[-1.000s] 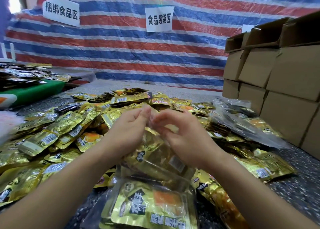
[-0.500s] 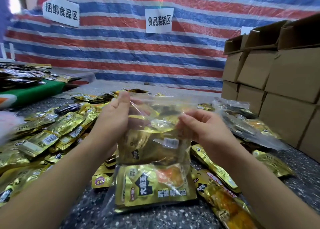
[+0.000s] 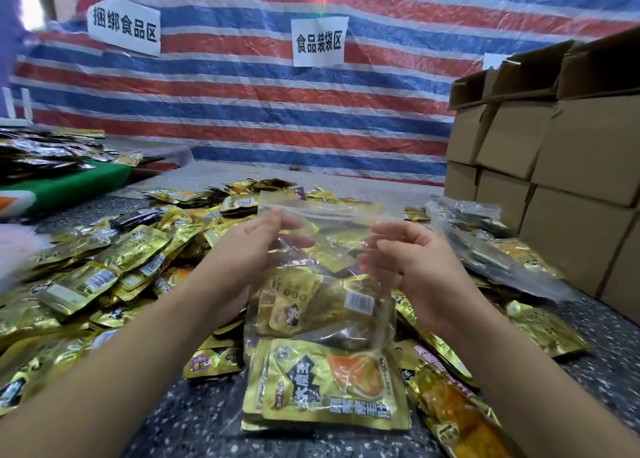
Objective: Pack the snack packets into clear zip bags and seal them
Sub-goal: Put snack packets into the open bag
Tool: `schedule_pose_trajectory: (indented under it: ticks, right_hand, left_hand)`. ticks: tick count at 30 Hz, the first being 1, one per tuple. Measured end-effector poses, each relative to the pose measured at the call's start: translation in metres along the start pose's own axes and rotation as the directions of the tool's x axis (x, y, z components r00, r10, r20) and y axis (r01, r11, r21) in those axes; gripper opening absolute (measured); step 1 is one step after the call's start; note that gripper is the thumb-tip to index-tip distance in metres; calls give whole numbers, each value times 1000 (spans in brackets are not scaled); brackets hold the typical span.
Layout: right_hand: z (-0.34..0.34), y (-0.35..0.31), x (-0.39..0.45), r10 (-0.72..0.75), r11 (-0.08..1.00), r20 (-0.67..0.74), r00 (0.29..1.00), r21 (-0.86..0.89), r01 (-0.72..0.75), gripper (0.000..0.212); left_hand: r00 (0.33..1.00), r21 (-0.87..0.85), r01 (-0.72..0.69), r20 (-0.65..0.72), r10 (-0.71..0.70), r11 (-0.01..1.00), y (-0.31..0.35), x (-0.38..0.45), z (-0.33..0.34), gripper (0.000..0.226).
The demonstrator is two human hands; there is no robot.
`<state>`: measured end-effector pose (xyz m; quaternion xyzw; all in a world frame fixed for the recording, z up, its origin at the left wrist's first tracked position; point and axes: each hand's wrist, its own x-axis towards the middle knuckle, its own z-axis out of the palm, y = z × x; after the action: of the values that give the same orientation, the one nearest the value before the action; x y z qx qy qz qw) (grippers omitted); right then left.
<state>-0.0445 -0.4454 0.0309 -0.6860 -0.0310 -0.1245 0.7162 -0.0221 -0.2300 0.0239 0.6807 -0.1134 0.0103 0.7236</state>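
Note:
A clear zip bag [image 3: 322, 249] stands upright in front of me, its zip strip at the top and gold snack packets [image 3: 311, 305] filling its lower half. My left hand [image 3: 252, 246] pinches the bag's upper left edge between thumb and fingers. My right hand [image 3: 408, 260] holds the upper right side, fingers curled at the plastic. Under the bag lies a filled bag of gold packets [image 3: 329, 385] flat on the table.
Loose gold snack packets [image 3: 104, 267] are heaped over the speckled table [image 3: 194, 423] on the left and behind. Empty clear bags [image 3: 485, 243] lie at the right, beside stacked cardboard boxes [image 3: 554, 166]. A striped tarp forms the back wall.
The bag has been raised upright and my hands have spread apart, from meeting at the middle of its top to its two upper corners.

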Motion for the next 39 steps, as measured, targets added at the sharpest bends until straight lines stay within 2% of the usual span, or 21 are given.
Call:
schedule_pose_trajectory:
  ticks: [5, 8, 10, 12, 13, 15, 17, 20, 22, 24, 27, 31, 35, 39]
  right_hand:
    - [-2, 0, 2, 34, 999, -43, 999, -2, -34, 14]
    - [-1, 0, 2, -7, 999, -99, 995, -47, 3, 7]
    - [-1, 0, 2, -81, 987, -148, 986, -151, 59, 5]
    - [-3, 0, 1, -202, 926, -171, 964, -354, 131, 12]
    - [-3, -1, 1, -288, 856, -142, 947, -481, 188, 17]
    - [0, -12, 0, -463, 651, 11, 887, -674, 348, 30]
    - [13, -29, 3, -512, 477, 236, 826, -722, 502, 35]
    - [39, -52, 15, -323, 339, 485, 812, -742, 578, 43]
    - [53, -62, 21, -184, 279, 552, 813, -764, 582, 39]
    - [61, -67, 26, -130, 229, 581, 804, -771, 594, 27]
    - [62, -64, 32, -124, 242, 594, 795, -759, 605, 18]
    - [63, -52, 33, -177, 333, 573, 800, -730, 596, 22]
    - [66, -50, 32, -174, 311, 586, 792, -730, 608, 21]
    - [74, -50, 32, -163, 341, 570, 805, -733, 588, 20]
  left_hand:
    - [987, -24, -106, -122, 102, 994, -1, 1, -3, 33]
    - [979, -43, -142, -152, 134, 989, -3, 2, -1, 27]
    - [978, -56, -143, -161, 132, 988, -2, 2, 0, 23]
    - [981, -63, -136, -147, 126, 989, -2, 2, 1, 22]
    - [983, -57, -133, -133, 125, 989, -2, 1, 1, 22]
    - [986, -29, -134, -101, 130, 991, -2, 0, 3, 23]
    - [985, 6, -150, -85, 150, 989, -2, 0, 3, 26]
    - [978, 35, -187, -85, 189, 982, -3, 0, 1, 29]
    - [974, 48, -205, -83, 209, 977, -3, 0, 2, 29]
    - [969, 67, -225, -89, 231, 972, -4, 0, 3, 29]
    - [958, 91, -244, -130, 255, 965, -5, 1, 3, 27]
    - [946, 103, -264, -163, 279, 959, -4, 1, -1, 21]
    - [947, 117, -264, -158, 280, 957, -4, -1, -1, 20]
    - [950, 97, -250, -168, 264, 963, -3, -1, 0, 21]
